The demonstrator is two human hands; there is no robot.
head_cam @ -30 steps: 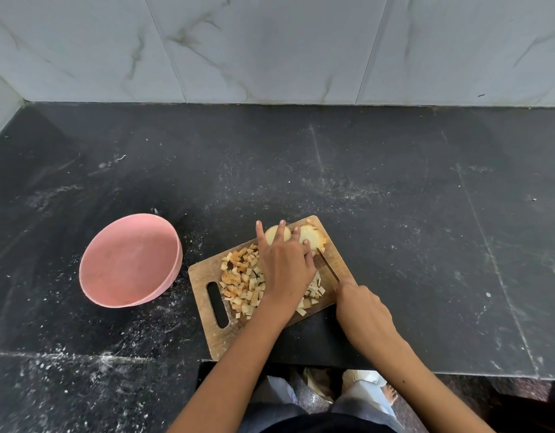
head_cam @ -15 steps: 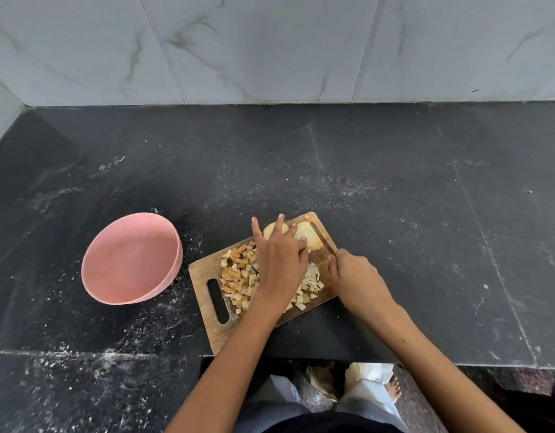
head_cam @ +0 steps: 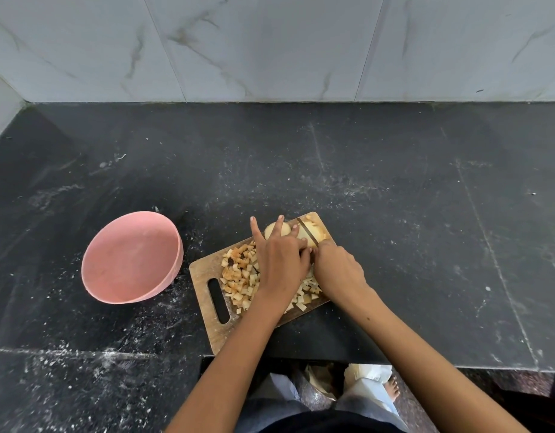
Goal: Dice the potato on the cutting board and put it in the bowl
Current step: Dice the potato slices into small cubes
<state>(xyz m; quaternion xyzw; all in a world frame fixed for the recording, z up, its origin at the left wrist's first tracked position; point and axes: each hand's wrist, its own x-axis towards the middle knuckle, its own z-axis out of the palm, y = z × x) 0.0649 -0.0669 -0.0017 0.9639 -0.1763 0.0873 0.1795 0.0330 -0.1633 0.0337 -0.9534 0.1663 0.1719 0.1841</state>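
Marble-veined wall tiles [head_cam: 270,42] fill the top of the frame, and below them runs a dark stone bench [head_cam: 426,214] dusted with pale specks. Just below the middle of the frame a wooden cutting board [head_cam: 207,273] lies at an angle, its handle slot toward the lower left. A heap of diced potato [head_cam: 238,276] covers the board's middle, cubes spilling toward its lower right edge. At the board's upper right end sits the uncut potato [head_cam: 313,234], pale and rounded. The left hand [head_cam: 279,264] rests on it, fingers stretched forward and spread, their tips pressing the potato's top. The right hand [head_cam: 338,270] is curled around a knife handle that I cannot see; the knife [head_cam: 306,231] blade runs up and left across the potato. The two hands touch at the knuckles. At the left of the frame, well apart from the board, stands a pink bowl [head_cam: 132,257], tilted toward the viewer.
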